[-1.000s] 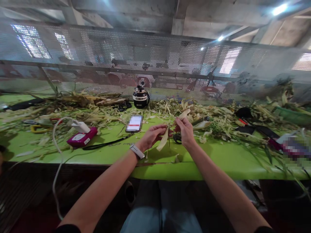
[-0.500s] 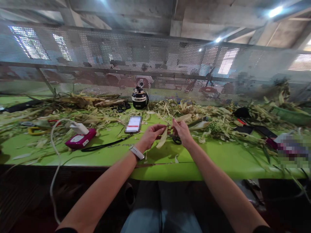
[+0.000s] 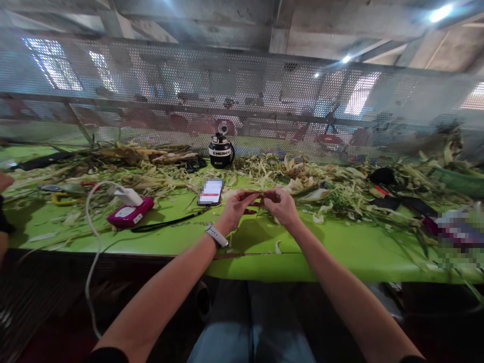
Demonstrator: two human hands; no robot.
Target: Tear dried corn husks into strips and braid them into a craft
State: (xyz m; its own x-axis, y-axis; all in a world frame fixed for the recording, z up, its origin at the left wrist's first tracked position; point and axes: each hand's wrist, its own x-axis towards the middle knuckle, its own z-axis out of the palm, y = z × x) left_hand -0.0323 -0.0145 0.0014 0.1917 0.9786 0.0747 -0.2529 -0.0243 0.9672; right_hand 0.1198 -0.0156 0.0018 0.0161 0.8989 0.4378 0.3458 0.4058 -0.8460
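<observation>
My left hand (image 3: 237, 207) and my right hand (image 3: 280, 206) meet over the green table (image 3: 333, 252), a little above its surface. Both are closed in a pinch on a thin strip of dried corn husk (image 3: 260, 196) stretched between their fingertips. A white watch (image 3: 216, 235) sits on my left wrist. A phone (image 3: 210, 192) with a lit screen lies just left of my left hand.
Heaps of husk scraps (image 3: 325, 184) cover the table's back half. A pink power bank (image 3: 129, 214) with a white cable lies at the left, a black jug (image 3: 221, 151) stands at the back by the perforated metal screen (image 3: 242, 96). Another person's hand (image 3: 4, 181) shows at the far left.
The pale husk piece that hung down between my hands is gone from view. My hands have come closer together and lower, and my right hand has curled over the strip.
</observation>
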